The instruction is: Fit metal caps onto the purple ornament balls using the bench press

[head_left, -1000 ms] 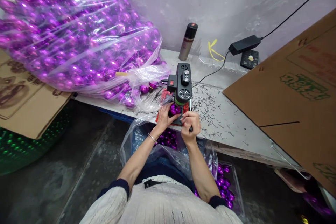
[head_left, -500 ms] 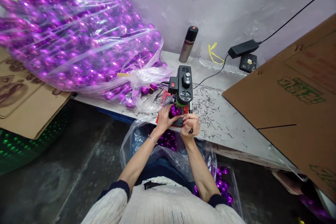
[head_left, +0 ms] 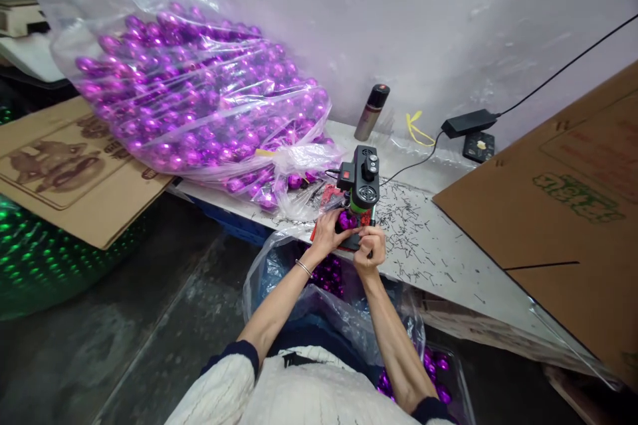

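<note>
A small black bench press [head_left: 365,172] with round vents and a red switch stands near the front edge of the table. Under its head is a shiny purple bauble [head_left: 347,220], held by my left hand [head_left: 326,234] with fingers and thumb around its side. My right hand [head_left: 370,250] is closed around the machine's lever [head_left: 373,214], most of whose grip the fingers hide. Below the hands, more purple baubles [head_left: 329,275] lie in an open clear plastic bag [head_left: 259,272] over my lap.
A large clear bag of purple baubles [head_left: 199,99] fills the table's left. Small dark bits [head_left: 409,226] litter the white tabletop [head_left: 448,255]. Behind are a spray can [head_left: 371,113], a power adapter [head_left: 468,123] and its cord. Cardboard [head_left: 548,226] stands at right; another cardboard piece [head_left: 74,169] lies left.
My view has shifted, so the table and things on it appear lower and further right. Both hands stay at the press, the left on the bauble and the right on the lever.
</note>
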Demonstrator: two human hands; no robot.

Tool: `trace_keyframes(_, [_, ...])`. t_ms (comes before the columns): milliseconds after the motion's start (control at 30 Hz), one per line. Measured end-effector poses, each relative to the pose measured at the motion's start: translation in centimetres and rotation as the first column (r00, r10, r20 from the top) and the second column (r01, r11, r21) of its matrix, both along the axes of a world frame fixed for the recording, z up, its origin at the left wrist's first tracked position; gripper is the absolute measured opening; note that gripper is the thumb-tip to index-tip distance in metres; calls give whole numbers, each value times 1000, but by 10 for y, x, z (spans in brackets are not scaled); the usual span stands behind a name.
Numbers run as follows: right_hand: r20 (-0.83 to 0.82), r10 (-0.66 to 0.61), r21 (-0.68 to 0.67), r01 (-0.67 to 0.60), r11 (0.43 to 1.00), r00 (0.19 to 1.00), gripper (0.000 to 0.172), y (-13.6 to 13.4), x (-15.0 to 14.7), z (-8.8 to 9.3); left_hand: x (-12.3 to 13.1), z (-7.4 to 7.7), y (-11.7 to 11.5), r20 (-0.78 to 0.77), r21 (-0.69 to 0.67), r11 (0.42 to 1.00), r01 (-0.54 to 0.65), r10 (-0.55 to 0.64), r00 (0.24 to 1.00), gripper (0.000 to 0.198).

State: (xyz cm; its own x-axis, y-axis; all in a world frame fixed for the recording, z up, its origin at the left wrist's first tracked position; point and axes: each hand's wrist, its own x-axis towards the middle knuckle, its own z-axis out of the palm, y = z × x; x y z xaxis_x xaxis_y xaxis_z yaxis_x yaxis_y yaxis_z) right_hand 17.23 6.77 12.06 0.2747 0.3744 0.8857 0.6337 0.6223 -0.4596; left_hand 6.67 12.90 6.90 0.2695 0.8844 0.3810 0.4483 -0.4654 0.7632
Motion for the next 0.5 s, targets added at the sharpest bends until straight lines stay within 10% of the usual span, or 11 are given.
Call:
trace_keyframes(267, [-226,-62,-285,-5,958,972,36,-7,-5,84,-18,-5,-33,-20,49,996,74,-74,997,66])
trace_keyframes(400, [-199,-45,-258,-8,966,979,38,-11,-7,79,-46,2,-53,-81,96,995,32,-24,996,82])
trace_keyframes(500, [-195,-42,-219,-2,976,980,37,-13,-9,63,-65,20,-11,-89,142,983,-114,128,988,56])
